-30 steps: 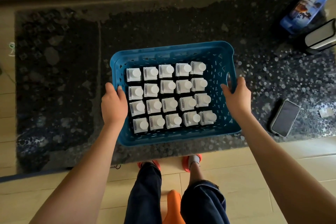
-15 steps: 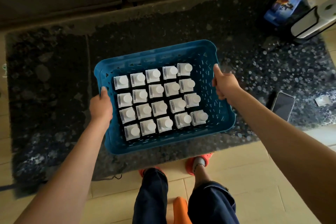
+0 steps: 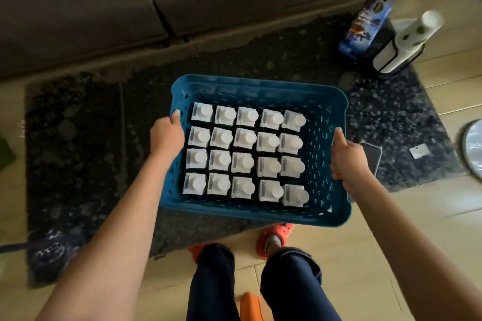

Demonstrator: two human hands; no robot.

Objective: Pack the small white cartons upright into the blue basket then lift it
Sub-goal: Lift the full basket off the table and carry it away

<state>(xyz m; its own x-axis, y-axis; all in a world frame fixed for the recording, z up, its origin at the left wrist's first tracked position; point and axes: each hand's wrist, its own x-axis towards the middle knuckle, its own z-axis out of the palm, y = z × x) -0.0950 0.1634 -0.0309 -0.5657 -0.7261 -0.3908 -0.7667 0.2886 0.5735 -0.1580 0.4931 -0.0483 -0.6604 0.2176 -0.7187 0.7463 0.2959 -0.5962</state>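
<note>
So I've got the blue basket [image 3: 258,212] slung between my hands, left hand [image 3: 167,135] and right hand [image 3: 348,161] fingers curled on its short ends, white cartons [image 3: 246,155] upright inside, closer to my left.

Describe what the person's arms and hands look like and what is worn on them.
Both forearms are bare right up to the bottom edge of the picture: no sleeve shows on either. The left hand and right hand wear no gloves, and no watch, bracelet or ring can be seen. The nails look short and unpainted. No markings show on either arm.
</note>
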